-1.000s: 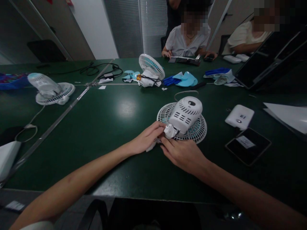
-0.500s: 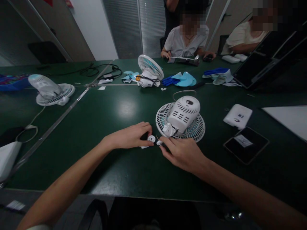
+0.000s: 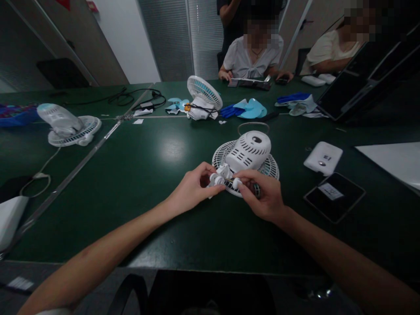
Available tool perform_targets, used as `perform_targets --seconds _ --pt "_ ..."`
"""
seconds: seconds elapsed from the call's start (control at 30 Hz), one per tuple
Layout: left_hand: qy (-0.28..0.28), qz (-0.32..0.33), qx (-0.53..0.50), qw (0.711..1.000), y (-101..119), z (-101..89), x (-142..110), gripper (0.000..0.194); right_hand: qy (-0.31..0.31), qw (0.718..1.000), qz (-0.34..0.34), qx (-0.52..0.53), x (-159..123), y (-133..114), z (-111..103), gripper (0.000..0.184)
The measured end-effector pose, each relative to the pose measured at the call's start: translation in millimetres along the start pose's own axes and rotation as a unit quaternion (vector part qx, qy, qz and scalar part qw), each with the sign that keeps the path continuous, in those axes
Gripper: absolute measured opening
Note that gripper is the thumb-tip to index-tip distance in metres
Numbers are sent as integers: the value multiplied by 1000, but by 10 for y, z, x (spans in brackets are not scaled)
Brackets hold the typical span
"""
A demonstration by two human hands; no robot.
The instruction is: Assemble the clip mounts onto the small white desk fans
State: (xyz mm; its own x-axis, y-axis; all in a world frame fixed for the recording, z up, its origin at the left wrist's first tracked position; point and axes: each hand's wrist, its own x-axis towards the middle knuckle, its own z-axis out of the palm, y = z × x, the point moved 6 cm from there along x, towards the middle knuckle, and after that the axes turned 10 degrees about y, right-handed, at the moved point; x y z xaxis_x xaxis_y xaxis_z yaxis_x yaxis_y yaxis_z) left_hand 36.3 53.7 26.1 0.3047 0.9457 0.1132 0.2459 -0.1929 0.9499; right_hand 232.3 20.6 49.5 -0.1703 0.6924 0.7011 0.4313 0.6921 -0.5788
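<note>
A white desk fan [image 3: 248, 152] lies face down on the green table in front of me, its motor housing uppermost and light blue blades behind the grille. At the near side of the grille, my left hand [image 3: 197, 186] pinches a small white round plastic piece [image 3: 217, 179] between thumb and fingers. My right hand [image 3: 264, 192] is closed on a white knob [image 3: 236, 183] with a thin metal screw. The screw points left, toward the round piece; whether its tip has entered is too small to tell.
Another fan [image 3: 74, 127] lies on the left; a third fan [image 3: 203, 98] stands behind, near blue blades [image 3: 252, 108] and gloves. To the right are a white power bank [image 3: 323, 158] and a dark tablet-like device [image 3: 334, 197]. Two people sit across the table [image 3: 157, 236].
My hands drew apart at the fan's near edge, showing the round piece and the knob separately. Now both have come together again, slightly higher and further right, over the grille's edge.
</note>
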Motion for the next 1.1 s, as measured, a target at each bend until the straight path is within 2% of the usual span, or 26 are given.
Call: perform_targets --seconds 0.1,0.17,0.4,0.6,0.73,0.9,1.1 --pt "61 23 -22 998 -50 -47 50 36 -9 1000 -1 -5 1 -33 59 18" --pt "76 31 -26 996 -59 -68 81 37 -9 1000 0 -11 4 -46 76 20" --pt "48 -1 -85 995 -81 40 55 37 17 999 -11 -37 29 -58 30 20" --pt "106 -19 -129 986 -159 58 20 34 -9 993 -59 -103 37 -146 70 22" --pt "122 -22 -148 981 -163 58 1 32 -21 986 -90 -140 17 -155 76 29" --pt "126 -8 -129 984 -149 43 -13 32 -36 984 -104 -141 4 -140 76 33" --pt "127 25 -86 988 -129 66 -14 33 -27 978 -87 -186 -11 -201 110 26"
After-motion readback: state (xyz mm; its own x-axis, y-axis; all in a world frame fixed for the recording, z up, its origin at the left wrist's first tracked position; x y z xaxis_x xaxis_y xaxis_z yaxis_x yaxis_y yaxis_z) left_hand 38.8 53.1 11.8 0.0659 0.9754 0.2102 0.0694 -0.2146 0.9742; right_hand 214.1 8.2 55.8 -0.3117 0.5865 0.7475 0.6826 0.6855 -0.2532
